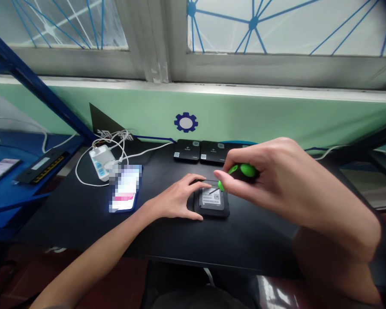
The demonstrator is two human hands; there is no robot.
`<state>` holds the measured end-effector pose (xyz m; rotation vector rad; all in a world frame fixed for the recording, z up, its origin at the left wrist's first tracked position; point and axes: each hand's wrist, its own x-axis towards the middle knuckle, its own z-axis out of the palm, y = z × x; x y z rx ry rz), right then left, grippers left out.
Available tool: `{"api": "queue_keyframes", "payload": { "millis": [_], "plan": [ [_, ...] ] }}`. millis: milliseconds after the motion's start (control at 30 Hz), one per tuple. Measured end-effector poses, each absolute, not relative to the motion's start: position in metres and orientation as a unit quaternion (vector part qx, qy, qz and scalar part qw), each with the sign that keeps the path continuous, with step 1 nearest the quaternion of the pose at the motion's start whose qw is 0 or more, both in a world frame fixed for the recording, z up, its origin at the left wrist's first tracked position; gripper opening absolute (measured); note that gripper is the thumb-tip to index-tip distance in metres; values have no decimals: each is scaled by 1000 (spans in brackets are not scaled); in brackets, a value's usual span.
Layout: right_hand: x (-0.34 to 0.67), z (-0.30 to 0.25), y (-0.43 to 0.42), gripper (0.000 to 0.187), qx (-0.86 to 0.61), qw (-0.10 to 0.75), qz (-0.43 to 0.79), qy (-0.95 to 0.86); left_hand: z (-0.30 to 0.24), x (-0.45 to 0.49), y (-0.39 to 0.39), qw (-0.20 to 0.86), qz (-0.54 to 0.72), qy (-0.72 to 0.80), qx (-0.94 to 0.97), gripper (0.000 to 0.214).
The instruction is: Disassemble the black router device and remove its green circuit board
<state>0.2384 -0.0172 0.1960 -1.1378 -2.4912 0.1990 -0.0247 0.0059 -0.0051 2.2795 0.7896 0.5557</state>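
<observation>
My feed shows a black-and-bright-green screwdriver [244, 173] in the right grip [270, 171], a black box [212, 212] with a white label [211, 200] by the left grip [175, 198], a pale green wall [141, 103] beyond both.

We can read no word for certain: the white label [208, 200] on the black device [214, 209] shows a square code [216, 197] and print too small to make out. Behind the device, two black boxes [187, 153] bear tiny pale logos [187, 149] and stickers [176, 155], below a blue gear sign [185, 122] on the wall [238, 111]. Behind it to the left, cables [126, 148] partly hide white characters [103, 134] on a dark panel [98, 118].
</observation>
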Motion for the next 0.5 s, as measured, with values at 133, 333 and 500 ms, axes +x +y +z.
{"api": "queue_keyframes", "payload": {
  "millis": [133, 333, 500],
  "plan": [
    [240, 196, -13, 41, -411, 212, 62, -884, -3, -24, 5, 328, 218, 305, 867, 111],
    [241, 196, -12, 44, -417, 217, 70, -880, -2, -21, 5, 327, 211, 286, 876, 115],
    [239, 196, -14, 44, -411, 220, 67, -882, -3, -20, 5, 321, 219, 285, 876, 118]
  ]
}}
